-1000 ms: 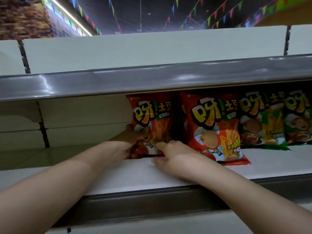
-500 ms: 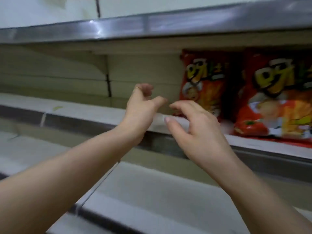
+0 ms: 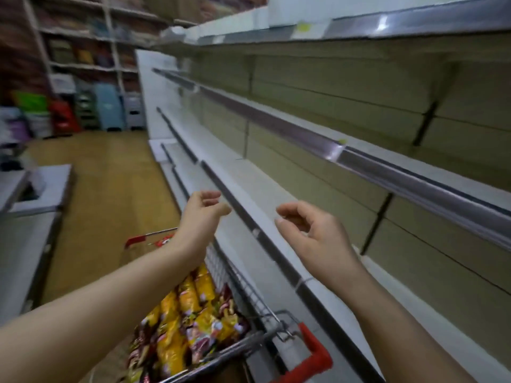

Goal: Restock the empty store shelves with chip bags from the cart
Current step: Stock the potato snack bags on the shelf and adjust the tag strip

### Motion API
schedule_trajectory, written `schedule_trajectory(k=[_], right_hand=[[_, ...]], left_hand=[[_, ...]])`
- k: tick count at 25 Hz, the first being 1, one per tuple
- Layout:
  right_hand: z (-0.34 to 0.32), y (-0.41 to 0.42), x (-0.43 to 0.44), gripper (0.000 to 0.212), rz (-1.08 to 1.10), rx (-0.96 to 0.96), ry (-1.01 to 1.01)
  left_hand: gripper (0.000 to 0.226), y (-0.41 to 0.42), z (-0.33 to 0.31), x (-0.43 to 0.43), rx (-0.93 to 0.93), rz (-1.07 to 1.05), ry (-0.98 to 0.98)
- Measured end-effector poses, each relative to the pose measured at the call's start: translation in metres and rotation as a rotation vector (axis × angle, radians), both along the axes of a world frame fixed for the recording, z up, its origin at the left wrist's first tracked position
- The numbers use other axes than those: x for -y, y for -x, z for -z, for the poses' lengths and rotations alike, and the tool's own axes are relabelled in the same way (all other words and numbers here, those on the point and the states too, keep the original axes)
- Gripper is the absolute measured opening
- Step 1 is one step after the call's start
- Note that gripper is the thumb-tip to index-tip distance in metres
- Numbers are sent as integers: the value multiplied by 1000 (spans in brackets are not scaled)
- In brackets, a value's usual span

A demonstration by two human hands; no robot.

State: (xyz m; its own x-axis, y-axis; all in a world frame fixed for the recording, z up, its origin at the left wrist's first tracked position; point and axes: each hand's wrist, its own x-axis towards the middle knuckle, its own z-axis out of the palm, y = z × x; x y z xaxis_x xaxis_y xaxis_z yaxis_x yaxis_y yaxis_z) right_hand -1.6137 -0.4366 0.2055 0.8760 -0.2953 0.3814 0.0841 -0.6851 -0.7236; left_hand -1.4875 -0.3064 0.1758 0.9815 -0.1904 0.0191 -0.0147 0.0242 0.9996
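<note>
1. Now, in the head view, we see both hands raised in front of the shelves (image 3: 249, 186). The left hand (image 3: 203, 214) and the right hand (image 3: 312, 233) have loosely curled fingers and hold nothing. Neither hand touches a shelf or a bag.
2. The bags (image 3: 188, 322) lie in a heap in the cart (image 3: 243, 283), low in the view, under the left forearm and just beside the lowest shelf. They are yellow and dark red, and the print is too blurred to read.
3. On progress: every shelf that shows here is bare, from near us to the far end of the aisle. No stocked bag is in this view, so we judge that most of the work is left. The cart looks well filled. The step in hand seems to be the reach down for the next bag.
4. Against the frame half a second ago: there, two red bags stood on the shelf to the right of the hands. Here they are out of view, because the head has turned along the aisle. The cart, not seen then, shows now. The hands were empty and loosely curled then too, but they are now further apart.
</note>
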Motion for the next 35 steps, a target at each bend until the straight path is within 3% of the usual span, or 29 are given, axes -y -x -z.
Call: schedule_trajectory(k=[7,17,25,30,35], right_hand=[[67,-145,-90,19,-202,-279,-11],[224,-287,-89,28,-274,-636,10],[395,-420,-48,69,-211,-815,-89],[459,-479,-49,105,-145,-865,61],[476,-493,-60,101,-40,-993,256]], left_hand=[[19,-92,72,-119,-209,-207,-21],[22,-154,184,-131,-521,-310,-48],[31,-195,282,-94,-690,-380,-44],[34,-212,312,-93,-721,-392,-54],[33,-214,321,-100,-743,-390,-54]])
